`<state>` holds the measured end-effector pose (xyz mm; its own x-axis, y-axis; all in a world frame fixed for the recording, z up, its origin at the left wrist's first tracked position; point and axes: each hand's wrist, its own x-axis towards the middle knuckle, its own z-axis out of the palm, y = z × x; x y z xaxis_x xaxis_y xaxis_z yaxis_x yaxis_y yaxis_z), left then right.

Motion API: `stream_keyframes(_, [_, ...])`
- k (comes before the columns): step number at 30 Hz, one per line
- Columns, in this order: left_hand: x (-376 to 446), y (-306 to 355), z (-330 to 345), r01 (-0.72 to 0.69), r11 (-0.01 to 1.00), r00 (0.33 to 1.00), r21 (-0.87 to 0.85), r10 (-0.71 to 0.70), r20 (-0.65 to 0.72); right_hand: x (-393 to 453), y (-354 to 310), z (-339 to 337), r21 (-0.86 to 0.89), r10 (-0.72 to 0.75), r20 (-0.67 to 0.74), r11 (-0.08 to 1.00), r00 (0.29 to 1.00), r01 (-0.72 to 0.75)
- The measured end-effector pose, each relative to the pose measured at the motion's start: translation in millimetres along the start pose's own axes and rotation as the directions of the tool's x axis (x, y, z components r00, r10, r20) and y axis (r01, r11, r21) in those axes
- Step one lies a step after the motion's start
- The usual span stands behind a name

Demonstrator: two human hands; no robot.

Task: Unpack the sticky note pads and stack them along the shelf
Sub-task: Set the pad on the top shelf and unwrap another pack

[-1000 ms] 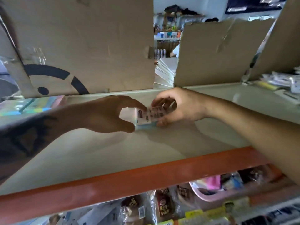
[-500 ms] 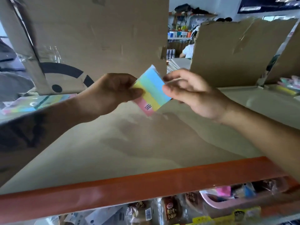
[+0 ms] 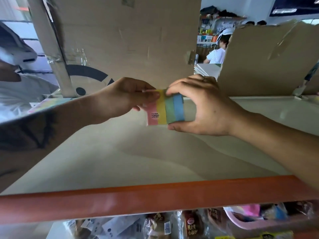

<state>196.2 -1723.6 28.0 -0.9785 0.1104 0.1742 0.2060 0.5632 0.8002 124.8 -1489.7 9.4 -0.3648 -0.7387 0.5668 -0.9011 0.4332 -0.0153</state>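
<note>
A sticky note pad with pink, yellow, green and blue stripes is held upright in the air above the pale shelf. My right hand grips its right side, thumb below and fingers over the top. My left hand pinches the pad's top left corner. More pastel pads lie on the shelf at the far left, partly hidden behind my left forearm.
A large cardboard box stands at the back of the shelf, a second torn one to its right. The shelf's orange front rail runs below my arms. Packaged goods fill the lower shelf. A person stands far behind.
The pad came up off the shelf and turned from tilted to upright with its stripes vertical. My right hand shifted from pinching its edge to gripping top and bottom.
</note>
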Motion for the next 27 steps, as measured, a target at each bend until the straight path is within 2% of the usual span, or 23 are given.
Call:
stream_keyframes(3, [-15,-10,-13,0.052,0.970,0.997,0.237,-0.037,-0.068,12,-1,8,0.064,0.055,0.105,0.996,0.993,-0.062])
stream_keyframes(5, [-32,-21,-22,0.120,0.887,0.990,0.445,-0.072,-0.123,24,-3,14,0.082,0.092,0.163,0.991,0.982,-0.107])
stream_keyframes(7, [-53,-33,-31,0.169,0.797,0.984,0.579,-0.100,-0.149,40,-6,23,0.092,0.128,0.221,0.984,0.967,-0.151])
stream_keyframes(11, [-88,-55,-47,0.166,0.613,0.979,0.772,-0.196,-0.055,79,-8,54,0.055,0.158,0.284,0.982,0.946,-0.180])
stream_keyframes(13, [-101,-63,-53,0.172,0.597,0.970,0.784,-0.241,-0.029,95,-11,71,0.063,0.157,0.317,0.981,0.936,-0.186])
stream_keyframes(18, [-113,-78,-55,0.234,0.672,0.946,0.703,-0.324,-0.005,125,-18,106,0.128,0.200,0.402,0.954,0.894,-0.271])
stream_keyframes(23, [-112,-82,-55,0.217,0.680,0.948,0.701,-0.317,0.013,136,-22,119,0.081,0.242,0.435,0.949,0.867,-0.306])
stream_keyframes(27, [-112,-82,-55,0.210,0.677,0.952,0.705,-0.307,0.012,136,-25,125,0.127,0.215,0.422,0.948,0.881,-0.292])
